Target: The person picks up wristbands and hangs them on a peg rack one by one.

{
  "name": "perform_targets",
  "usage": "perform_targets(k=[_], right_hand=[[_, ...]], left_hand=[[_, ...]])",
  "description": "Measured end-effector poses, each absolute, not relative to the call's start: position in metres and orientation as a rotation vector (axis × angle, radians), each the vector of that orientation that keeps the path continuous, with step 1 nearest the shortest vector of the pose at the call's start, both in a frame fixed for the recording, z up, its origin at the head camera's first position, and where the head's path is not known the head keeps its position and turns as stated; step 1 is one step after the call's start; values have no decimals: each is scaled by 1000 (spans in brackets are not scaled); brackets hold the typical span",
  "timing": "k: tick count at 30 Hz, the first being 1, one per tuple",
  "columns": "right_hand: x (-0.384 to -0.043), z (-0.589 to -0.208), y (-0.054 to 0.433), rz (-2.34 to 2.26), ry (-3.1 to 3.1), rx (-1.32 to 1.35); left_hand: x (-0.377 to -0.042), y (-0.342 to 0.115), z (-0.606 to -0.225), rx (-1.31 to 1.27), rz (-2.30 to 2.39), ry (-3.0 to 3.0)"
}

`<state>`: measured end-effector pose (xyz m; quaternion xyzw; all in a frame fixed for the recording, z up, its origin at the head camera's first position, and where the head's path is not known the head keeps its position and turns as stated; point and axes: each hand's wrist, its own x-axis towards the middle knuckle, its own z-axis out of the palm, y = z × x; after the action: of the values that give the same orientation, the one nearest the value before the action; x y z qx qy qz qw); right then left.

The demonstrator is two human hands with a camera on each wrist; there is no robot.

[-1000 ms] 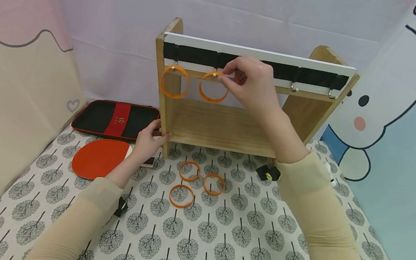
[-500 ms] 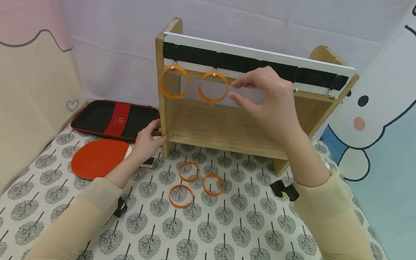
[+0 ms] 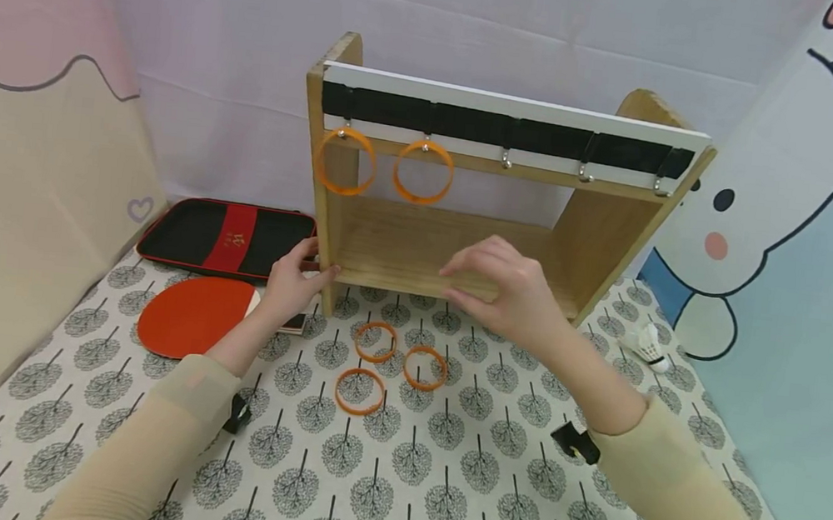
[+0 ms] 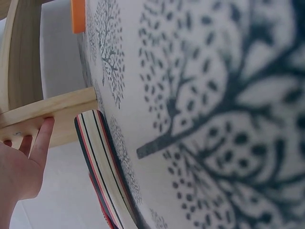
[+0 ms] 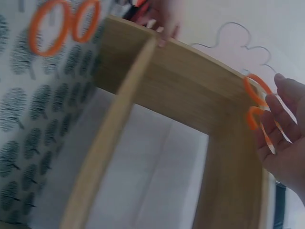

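Observation:
A wooden shelf (image 3: 437,283) carries a white rail with a black strip and a row of metal hooks (image 3: 507,158). Two orange rings hang from its leftmost hooks, one ring (image 3: 344,191) at the end and another ring (image 3: 421,199) beside it. Three more orange rings (image 3: 357,412) lie flat on the tablecloth before the shelf. My left hand (image 3: 292,281) holds the shelf's left side panel (image 4: 52,112), thumb at the front edge and fingers against the outer face. In front of the shelf's lower board, my right hand (image 3: 507,290) is in the air, thumb and fingers apart, holding nothing.
At the left lie a red table tennis paddle (image 3: 192,318) and a black case (image 3: 185,234) with a red band. A white shuttlecock (image 3: 651,348) lies on the right. Fabric walls stand behind and at both sides.
My right hand has let go of the second hanging ring, drawn away to the right and then come down below the rail. The left hand stays at the panel.

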<state>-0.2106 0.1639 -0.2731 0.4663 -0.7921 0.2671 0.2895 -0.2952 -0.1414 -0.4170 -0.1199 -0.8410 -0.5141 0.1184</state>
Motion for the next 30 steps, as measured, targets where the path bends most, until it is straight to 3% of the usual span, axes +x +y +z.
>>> perform_targets(k=[7,16,22,30], right_hand=[[-211,-323,171,730,-2263,1353],[-214,-385,185,710,-2602,1303],[-219,-406,188,584,-2740,1252],[-232,-427,191,569,-2773,1409]], left_hand=[[-294,-145,-418,-336,-1511,-2465],[-294,-146,-418,-335,-1517,-2473],[-297,-143,-417,-343,-1528,-2467],[-298,-141,-418,-326,-1511,-2478]])
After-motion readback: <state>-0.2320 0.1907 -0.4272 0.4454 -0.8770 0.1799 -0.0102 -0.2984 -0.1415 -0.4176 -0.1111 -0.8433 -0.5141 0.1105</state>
